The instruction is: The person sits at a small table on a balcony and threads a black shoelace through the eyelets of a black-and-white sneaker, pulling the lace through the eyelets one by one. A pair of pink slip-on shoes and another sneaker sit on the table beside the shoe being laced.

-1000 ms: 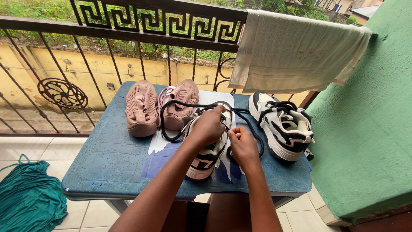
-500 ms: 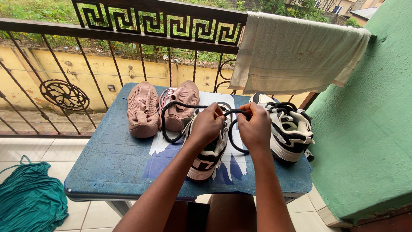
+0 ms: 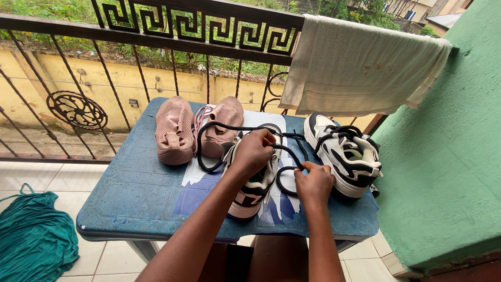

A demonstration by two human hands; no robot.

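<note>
A: Item one?
B: Black-and-white sneaker (image 3: 253,185), centre of the blue worktop (image 3: 130,193). Left hand (image 3: 254,151) closed on its tongue end; right hand (image 3: 313,183) pinching the black lace (image 3: 229,128).

A: Surroundings?
B: Matching sneaker (image 3: 347,156) just right. Pair of pink shoes (image 3: 195,130) behind left; the lace loops against them. Towel (image 3: 360,68) over the railing (image 3: 156,36). Green cloth (image 3: 31,240) on the floor.

- The left hand (image 3: 254,151) covers the tongue and upper eyelets of the black-and-white sneaker (image 3: 250,188), so where the black lace (image 3: 229,128) enters cannot be told.
- The right hand's fingers (image 3: 308,168) curl under, hiding their pinch on the lace.
- The green cloth (image 3: 31,240) is cut off by the left and bottom edges.
- The worktop (image 3: 141,193) hides its own legs.
</note>
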